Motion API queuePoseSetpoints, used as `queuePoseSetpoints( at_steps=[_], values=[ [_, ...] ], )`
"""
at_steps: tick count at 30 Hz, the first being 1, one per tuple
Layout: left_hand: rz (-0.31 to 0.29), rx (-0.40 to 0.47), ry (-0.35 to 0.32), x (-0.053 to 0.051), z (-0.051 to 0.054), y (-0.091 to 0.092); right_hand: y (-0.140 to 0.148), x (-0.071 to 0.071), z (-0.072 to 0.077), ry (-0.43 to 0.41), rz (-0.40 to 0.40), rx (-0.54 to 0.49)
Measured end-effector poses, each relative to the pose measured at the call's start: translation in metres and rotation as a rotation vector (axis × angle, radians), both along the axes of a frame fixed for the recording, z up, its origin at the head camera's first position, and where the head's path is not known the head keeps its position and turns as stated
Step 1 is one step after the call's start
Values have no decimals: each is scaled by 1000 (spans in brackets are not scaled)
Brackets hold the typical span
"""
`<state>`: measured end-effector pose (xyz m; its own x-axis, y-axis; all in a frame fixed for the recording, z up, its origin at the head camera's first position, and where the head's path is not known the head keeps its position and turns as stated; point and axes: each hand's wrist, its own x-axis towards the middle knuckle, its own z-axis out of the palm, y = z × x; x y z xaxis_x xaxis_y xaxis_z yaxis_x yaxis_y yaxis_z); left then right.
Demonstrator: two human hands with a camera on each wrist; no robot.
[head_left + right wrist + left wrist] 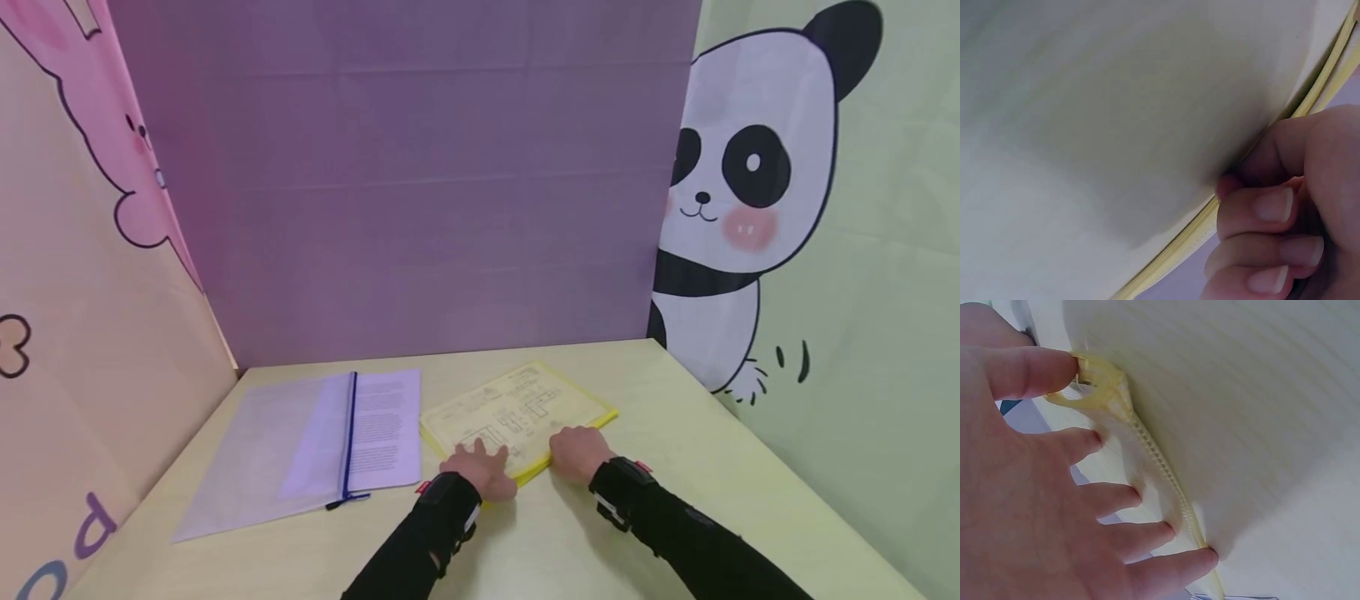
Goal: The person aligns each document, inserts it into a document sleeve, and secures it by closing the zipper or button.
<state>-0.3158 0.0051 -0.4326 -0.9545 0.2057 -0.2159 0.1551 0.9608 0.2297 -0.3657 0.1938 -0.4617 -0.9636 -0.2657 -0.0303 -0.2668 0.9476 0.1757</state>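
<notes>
- Head view: two arms in black sleeves (393,550) reach forward over a pale table (540,550), a black strap (450,500) round each wrist. The left hand (480,471) lies with fingers spread; the right hand (579,452) is bunched up.
- Both hands are at the near edge of one yellow folder (517,408), which lies flat and slanted, a printed sheet showing through its top.
- To the left lies one clear folder (247,450) with one blue zip (349,433) and a page of text (386,429). That makes two folders.
- Behind stand one purple wall (420,183) and, to the right, one panda picture (738,183).
- Left wrist view: thumb and four fingers are extended, tips touching the yellow folder's zipped edge; the hand grasps nothing. Only here is a frayed yellow tab (1107,384) clear, beside the thumb.
- Right wrist view: the fingers are curled, thumb and forefinger pinching the yellow folder's edge; whether they hold a zip pull is hidden. Three fingernails show, unseen elsewhere.
</notes>
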Motion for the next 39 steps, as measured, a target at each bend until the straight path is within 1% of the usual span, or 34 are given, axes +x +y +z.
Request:
queuePoseSetpoints(
  at_steps=[4, 8, 11, 15, 22, 28, 33, 39],
  values=[
    [3, -10, 8, 0, -1, -1, -4, 4, -1, -2, 21, -4],
    [3, -23, 12, -1, -2, -1, -13, 12, 2, -3, 54, -20],
    [5, -29, 9, -2, -2, -1, -18, 15, 3, 0, 59, -21],
    [9, -31, 13, -2, -2, 0, -18, 16, 1, 9, 64, -19],
    [-14, -17, 13, 3, -3, 4, -14, 18, -1, 21, 58, -12],
    [2, -14, 4, 1, -2, 2, -16, 15, -3, 30, 78, 3],
    [6, -6, 0, 0, -3, 1, -19, 16, -2, 5, 68, -10],
    [9, -14, 12, -1, -4, 2, -29, 27, 3, -54, 94, -58]
  ],
)
